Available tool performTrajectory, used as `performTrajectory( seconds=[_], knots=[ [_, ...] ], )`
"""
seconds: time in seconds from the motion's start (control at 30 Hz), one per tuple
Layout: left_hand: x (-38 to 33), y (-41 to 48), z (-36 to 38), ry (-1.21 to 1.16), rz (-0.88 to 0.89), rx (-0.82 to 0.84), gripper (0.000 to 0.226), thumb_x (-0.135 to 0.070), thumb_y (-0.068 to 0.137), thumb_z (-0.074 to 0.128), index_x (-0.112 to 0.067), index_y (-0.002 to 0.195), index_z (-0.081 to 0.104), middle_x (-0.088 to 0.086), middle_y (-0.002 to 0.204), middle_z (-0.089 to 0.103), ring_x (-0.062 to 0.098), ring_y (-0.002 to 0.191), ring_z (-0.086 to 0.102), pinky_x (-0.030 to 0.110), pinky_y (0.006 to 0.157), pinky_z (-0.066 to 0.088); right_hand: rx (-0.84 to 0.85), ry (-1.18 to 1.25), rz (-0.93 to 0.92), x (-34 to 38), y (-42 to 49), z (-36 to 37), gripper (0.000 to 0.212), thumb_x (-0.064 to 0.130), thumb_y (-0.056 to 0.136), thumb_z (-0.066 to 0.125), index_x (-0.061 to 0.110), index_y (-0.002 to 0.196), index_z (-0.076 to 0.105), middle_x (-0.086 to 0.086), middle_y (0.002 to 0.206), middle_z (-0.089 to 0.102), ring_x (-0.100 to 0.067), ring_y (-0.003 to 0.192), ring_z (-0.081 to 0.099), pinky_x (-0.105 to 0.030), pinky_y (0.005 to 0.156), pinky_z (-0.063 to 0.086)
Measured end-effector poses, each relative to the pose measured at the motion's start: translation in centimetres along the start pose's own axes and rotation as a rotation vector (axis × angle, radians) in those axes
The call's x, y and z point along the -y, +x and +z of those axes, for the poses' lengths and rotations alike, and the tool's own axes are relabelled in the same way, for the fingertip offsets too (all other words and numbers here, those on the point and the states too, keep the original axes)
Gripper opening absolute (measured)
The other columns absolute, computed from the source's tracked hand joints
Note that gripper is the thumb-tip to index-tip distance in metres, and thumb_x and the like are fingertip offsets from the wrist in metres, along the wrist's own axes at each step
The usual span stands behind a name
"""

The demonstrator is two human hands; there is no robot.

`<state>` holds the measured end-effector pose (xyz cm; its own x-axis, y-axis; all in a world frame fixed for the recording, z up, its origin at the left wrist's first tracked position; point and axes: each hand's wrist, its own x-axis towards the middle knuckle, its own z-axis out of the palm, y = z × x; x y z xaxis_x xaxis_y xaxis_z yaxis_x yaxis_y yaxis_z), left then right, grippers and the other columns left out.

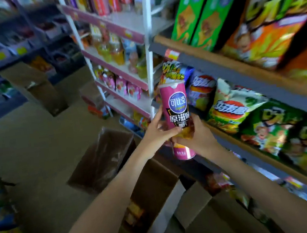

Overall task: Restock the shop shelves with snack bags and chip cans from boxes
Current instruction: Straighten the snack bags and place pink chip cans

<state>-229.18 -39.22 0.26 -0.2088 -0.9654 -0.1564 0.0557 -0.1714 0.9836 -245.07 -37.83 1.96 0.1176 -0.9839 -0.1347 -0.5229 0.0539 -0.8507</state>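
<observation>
Both hands are up on the pink chip can (176, 112), and it is in the air, upright with a slight lean, right in front of the left end of the dark shelf (238, 65). The left hand (157, 133) takes the can's middle from the left side, fingers curled round it in a firm grip. The right hand (198, 140) wraps the lower part from the right, its grip closed on the can too, and the base pokes out below. The pale lid is on top. Just behind and to the right, snack bags (231, 106) line the shelf in a row, leaning on one another. Below the arms, open cardboard boxes (104, 159) sit on the floor (28, 139). Further back stands a white rack (148, 41) of bottles and packets, blurred.
</observation>
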Motion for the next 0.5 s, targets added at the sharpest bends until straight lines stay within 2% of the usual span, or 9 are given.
performTrajectory(
  seconds=[0.03,0.1,0.2,0.27,0.37,0.43,0.5],
  knots=[
    [-1.9,-0.4,1.7,0.002,0.026,0.024,0.088,-0.005,0.083,0.073,-0.035,0.15,0.025,-0.002,0.118,0.063,0.015,0.108,0.063,0.025,0.076,0.055,-0.04,-0.014,-0.027,1.0,-1.2,-2.2,0.077,0.026,0.077,0.08,0.017,0.14,0.035,0.007,0.117,0.05,-0.009,0.104,0.052,-0.015,0.075,0.038],
    [-5.5,-1.1,5.2,-0.004,0.102,0.059,0.081,-0.004,0.084,0.071,-0.039,0.145,0.03,-0.005,0.117,0.063,0.016,0.11,0.061,0.027,0.08,0.053,-0.133,-0.03,-0.098,2.7,-3.5,-6.3,0.076,0.025,0.077,0.08,0.016,0.139,0.036,0.007,0.114,0.051,-0.011,0.103,0.053,-0.011,0.07,0.034],
    [-9.7,-1.8,10.4,0.043,0.265,0.096,0.064,-0.001,0.086,0.068,-0.041,0.128,0.042,-0.008,0.112,0.065,0.007,0.101,0.064,0.027,0.082,0.053,-0.257,-0.035,-0.198,4.7,-6.6,-11.9,0.073,0.024,0.074,0.081,0.019,0.134,0.041,0.006,0.113,0.054,-0.015,0.107,0.057,-0.019,0.076,0.04],
    [-12.3,-2.5,13.2,0.054,0.333,0.102,0.062,-0.001,0.085,0.07,-0.033,0.131,0.043,-0.009,0.11,0.066,0.002,0.094,0.065,0.023,0.079,0.053,-0.327,-0.05,-0.24,6.1,-8.7,-15.1,0.076,0.026,0.073,0.081,0.02,0.136,0.039,0.005,0.118,0.054,-0.012,0.109,0.053,-0.022,0.08,0.04],
    [-16.1,-3.5,16.5,0.046,0.43,0.153,0.068,-0.005,0.081,0.075,-0.022,0.138,0.043,0.0,0.118,0.066,0.004,0.1,0.066,0.025,0.086,0.052,-0.442,-0.083,-0.32,8.0,-11.5,-19.0,0.084,0.031,0.072,0.082,0.02,0.141,0.035,0.003,0.124,0.056,-0.011,0.113,0.053,-0.021,0.084,0.039],
    [-18.9,-4.2,18.5,0.07,0.502,0.19,0.073,-0.021,0.073,0.081,-0.032,0.136,0.045,-0.001,0.116,0.068,0.008,0.101,0.066,0.028,0.088,0.053,-0.506,-0.07,-0.356,9.1,-13.0,-21.5,0.083,0.032,0.071,0.083,0.022,0.139,0.036,0.006,0.123,0.058,-0.009,0.113,0.054,-0.02,0.087,0.041],
    [-21.8,-4.7,20.5,0.098,0.56,0.208,0.07,-0.039,0.062,0.079,-0.047,0.124,0.048,-0.011,0.104,0.072,0.007,0.097,0.067,0.03,0.083,0.055,-0.556,-0.034,-0.382,10.5,-14.5,-24.0,0.073,0.027,0.071,0.084,0.028,0.13,0.041,0.017,0.11,0.058,0.009,0.098,0.055,-0.008,0.081,0.039]
  ],
)
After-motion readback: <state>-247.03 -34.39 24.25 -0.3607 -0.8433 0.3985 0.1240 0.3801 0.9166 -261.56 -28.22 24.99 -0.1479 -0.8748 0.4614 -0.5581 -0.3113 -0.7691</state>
